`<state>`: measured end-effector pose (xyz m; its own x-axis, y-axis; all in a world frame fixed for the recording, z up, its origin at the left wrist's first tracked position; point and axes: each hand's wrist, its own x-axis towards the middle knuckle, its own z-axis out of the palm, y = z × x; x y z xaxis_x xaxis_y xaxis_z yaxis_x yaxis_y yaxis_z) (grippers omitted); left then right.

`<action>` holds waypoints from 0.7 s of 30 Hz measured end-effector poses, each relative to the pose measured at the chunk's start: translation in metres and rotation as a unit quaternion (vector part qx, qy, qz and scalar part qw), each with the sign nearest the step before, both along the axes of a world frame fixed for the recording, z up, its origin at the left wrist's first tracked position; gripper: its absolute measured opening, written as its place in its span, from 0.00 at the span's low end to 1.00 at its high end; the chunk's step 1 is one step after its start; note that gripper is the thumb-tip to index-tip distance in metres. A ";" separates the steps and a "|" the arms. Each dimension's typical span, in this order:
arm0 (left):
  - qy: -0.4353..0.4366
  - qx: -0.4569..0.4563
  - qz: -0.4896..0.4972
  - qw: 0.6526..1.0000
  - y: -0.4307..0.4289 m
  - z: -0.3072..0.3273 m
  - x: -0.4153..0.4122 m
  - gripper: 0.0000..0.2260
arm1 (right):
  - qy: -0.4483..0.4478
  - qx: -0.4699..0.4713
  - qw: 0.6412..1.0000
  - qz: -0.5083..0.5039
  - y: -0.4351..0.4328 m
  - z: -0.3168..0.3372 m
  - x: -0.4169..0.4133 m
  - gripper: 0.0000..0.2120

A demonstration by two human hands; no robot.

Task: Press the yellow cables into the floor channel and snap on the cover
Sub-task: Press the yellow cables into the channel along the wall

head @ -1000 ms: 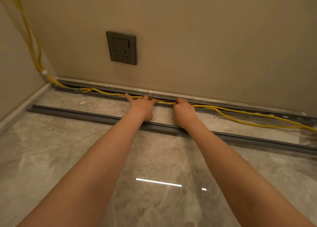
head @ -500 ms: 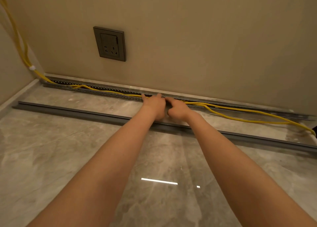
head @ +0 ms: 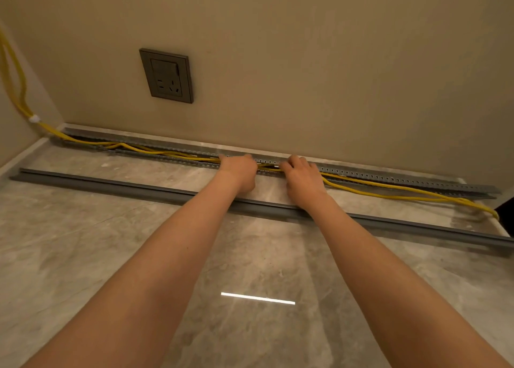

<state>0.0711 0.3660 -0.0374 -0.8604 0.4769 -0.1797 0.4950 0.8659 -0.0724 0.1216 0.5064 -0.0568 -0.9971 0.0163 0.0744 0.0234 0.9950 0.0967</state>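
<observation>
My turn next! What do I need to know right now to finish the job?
Left hand and right hand: both pressing the yellow cables into the floor channel by the wall, fingers curled, grip hidden.
Left stretch lies mostly in the channel; right of the hands a cable loops out onto the floor.
The cover lies loose on the floor, nearer you.
Left: tuck the right stretch, snap on the cover.

The one camera sits on my head, looking forward and down over my outstretched forearms at the floor [head: 83,256] where it meets the wall [head: 333,75], fairly close, taking in the left corner too.
</observation>
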 end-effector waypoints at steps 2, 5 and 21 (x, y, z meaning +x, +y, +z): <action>0.003 -0.007 -0.007 1.000 -0.001 0.001 -0.001 0.17 | -0.018 -0.001 1.000 -0.004 0.004 -0.001 -0.001 0.22; 0.006 -0.035 0.003 0.999 0.006 0.001 0.001 0.19 | -0.045 -0.007 0.999 -0.003 0.006 0.005 -0.005 0.22; 0.045 0.053 0.049 0.996 0.059 -0.014 0.014 0.17 | -0.053 -0.017 0.998 0.042 0.037 0.008 0.013 0.30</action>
